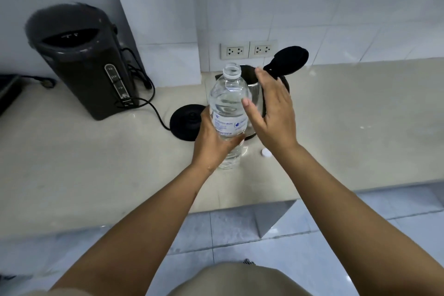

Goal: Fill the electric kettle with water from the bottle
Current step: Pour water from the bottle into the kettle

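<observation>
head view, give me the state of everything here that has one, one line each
bottle: upright, uncapped, mostly full
bottle cap: off, lying on the counter
kettle: lid flipped open, off its base
kettle base: bare, nothing seated on it
left hand: gripping the bottle's lower half
right hand: open, beside the bottle
hot water dispenser: lid closed

Both forearms bare, no sleeves; beige garment (pixel 240 279) at bottom edge; fingernails short, unpainted.

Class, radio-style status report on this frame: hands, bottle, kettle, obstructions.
Left hand gripping bottle, uncapped, upright. Right hand open beside it. Kettle lid up. Nothing blocking.
</observation>
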{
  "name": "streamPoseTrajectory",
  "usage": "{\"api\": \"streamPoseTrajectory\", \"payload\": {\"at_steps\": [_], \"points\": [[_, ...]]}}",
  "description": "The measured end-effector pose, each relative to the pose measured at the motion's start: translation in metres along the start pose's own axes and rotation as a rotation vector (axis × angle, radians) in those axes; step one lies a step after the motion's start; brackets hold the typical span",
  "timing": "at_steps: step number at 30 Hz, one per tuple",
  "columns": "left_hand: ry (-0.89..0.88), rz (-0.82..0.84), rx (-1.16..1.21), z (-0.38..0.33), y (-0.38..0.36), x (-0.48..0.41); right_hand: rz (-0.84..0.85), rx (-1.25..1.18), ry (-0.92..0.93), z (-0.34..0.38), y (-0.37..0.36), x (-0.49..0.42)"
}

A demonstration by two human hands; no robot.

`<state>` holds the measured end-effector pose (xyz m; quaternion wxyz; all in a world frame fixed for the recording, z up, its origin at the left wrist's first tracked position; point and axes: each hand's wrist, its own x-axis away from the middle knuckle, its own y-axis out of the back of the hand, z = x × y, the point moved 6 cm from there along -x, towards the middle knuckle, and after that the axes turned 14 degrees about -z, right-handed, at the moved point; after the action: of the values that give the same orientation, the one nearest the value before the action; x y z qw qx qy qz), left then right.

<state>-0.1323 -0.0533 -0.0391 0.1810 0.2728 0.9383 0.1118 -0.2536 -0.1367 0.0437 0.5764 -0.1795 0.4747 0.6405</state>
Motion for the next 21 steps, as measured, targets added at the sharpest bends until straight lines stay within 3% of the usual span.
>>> {"api": "streamPoseTrajectory", "payload": {"at_steps": [11, 21], "points": [[-0.063, -0.024, -0.100, 0.007, 0.033, 0.011, 0.106, -0.181, -0.107, 0.054, -0.024, -0.024], [0.095, -0.105, 0.129, 0.027, 0.043, 0.025, 0.120, -0.235, -0.071, 0.084, -0.035, -0.019]]}}
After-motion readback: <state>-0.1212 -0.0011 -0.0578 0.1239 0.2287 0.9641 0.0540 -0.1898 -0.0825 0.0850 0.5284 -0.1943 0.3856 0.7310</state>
